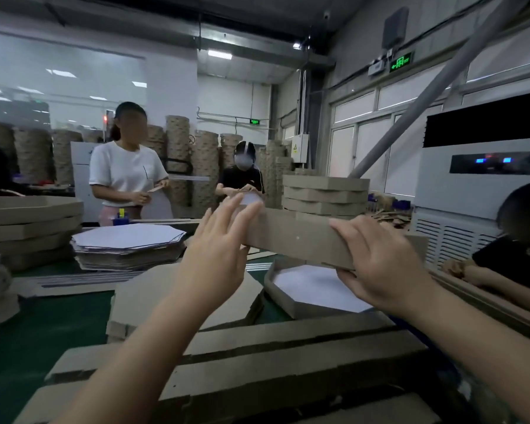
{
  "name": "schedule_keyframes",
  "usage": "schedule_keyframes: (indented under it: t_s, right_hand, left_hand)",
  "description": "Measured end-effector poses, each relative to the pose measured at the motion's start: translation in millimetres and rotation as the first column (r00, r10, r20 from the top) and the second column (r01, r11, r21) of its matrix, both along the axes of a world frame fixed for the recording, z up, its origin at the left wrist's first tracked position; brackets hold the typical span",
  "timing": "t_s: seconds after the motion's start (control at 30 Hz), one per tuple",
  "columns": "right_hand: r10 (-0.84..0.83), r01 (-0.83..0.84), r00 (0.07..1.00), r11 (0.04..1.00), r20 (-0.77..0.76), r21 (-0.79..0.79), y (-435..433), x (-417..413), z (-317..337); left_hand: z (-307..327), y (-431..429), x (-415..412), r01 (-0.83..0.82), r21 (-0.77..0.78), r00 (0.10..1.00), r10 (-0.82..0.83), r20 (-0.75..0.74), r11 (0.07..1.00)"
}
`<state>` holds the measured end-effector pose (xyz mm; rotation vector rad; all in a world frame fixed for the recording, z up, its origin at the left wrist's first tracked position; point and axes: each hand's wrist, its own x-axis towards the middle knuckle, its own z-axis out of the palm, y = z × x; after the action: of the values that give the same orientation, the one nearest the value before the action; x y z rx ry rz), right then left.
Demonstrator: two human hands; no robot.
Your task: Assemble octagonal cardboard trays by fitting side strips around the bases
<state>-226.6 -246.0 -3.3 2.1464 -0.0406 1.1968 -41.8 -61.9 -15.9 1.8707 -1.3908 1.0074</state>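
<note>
Green tabletop — right hand grips tray, left hand touches.

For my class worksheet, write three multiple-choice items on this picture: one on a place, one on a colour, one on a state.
1. Where is the stack of white bases? A left of the raised cardboard piece; B right of it; C on top of it.
2. What colour is the table? A red; B green; C yellow.
3. The right hand: A hangs idle; B lies flat on the table; C grips the cardboard piece.
Key: A, it sits far left; B, green shows between cardboard; C, fingers over, thumb beneath.
</note>
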Motion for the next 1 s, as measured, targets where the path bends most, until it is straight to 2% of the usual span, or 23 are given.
schedule_keyframes:
  t_s: [0.2, 0.33, 0.43, 0.5, 0.57, 0.63, 0.8, 0.9, 0.97, 1.0]
  right_hand:
    - [-0.083, 0.082, 0.996, 0.995, -0.016, -0.051, -83.5, 80.1, -56.4]
    - [-0.178, 0.175, 0.983, 0.982, -0.043, -0.067, -128.5, 108.8, -86.7]
    - [-0.287, 0.299, 0.927, 0.954, -0.241, 0.017, -147.7, 119.3, -106.5]
    - [-0.391, 0.479, 0.782, 0.875, -0.485, 0.066, -154.3, 120.4, -120.1]
    - [-0.370, 0.543, 0.688, 0.833, -0.624, 0.105, -157.8, 118.9, -128.1]
    - [-0.319, 0.524, 0.698, 0.838, -0.642, 0.154, -158.3, 120.3, -127.2]
    - [-0.334, 0.553, 0.652, 0.824, -0.681, 0.126, -159.4, 121.6, -128.8]
    - [-0.248, 0.581, 0.647, 0.773, -0.721, 0.255, -155.3, 119.8, -127.1]
    - [-0.229, 0.589, 0.659, 0.749, -0.716, 0.303, -146.8, 122.7, -119.9]
    - [-0.239, 0.560, 0.701, 0.767, -0.672, 0.312, -139.1, 128.2, -116.7]
  left_hand:
    - [-67.7, -4.3, 75.0, -0.110, 0.094, 0.970, 0.128, -0.209, 0.989]
    - [-102.3, 2.4, 96.4, -0.119, 0.133, 0.947, 0.152, -0.282, 0.984]
    - [-111.1, 4.3, 103.5, -0.107, 0.119, 0.947, 0.138, -0.291, 0.987]
    - [-112.0, 4.3, 105.8, -0.099, 0.115, 0.946, 0.130, -0.296, 0.988]
    - [-114.1, 5.2, 105.1, -0.080, 0.131, 0.944, 0.117, -0.307, 0.988]
    - [-117.6, 5.6, 104.8, -0.068, 0.154, 0.939, 0.115, -0.324, 0.986]
    - [-122.2, 5.9, 109.4, -0.063, 0.173, 0.924, 0.122, -0.362, 0.983]
    - [-124.9, 5.9, 111.3, -0.084, 0.212, 0.883, 0.172, -0.437, 0.974]
    - [-125.9, 4.6, 114.0, -0.119, 0.295, 0.850, 0.251, -0.464, 0.948]
    - [-125.6, 3.2, 117.4, -0.152, 0.376, 0.842, 0.319, -0.435, 0.914]
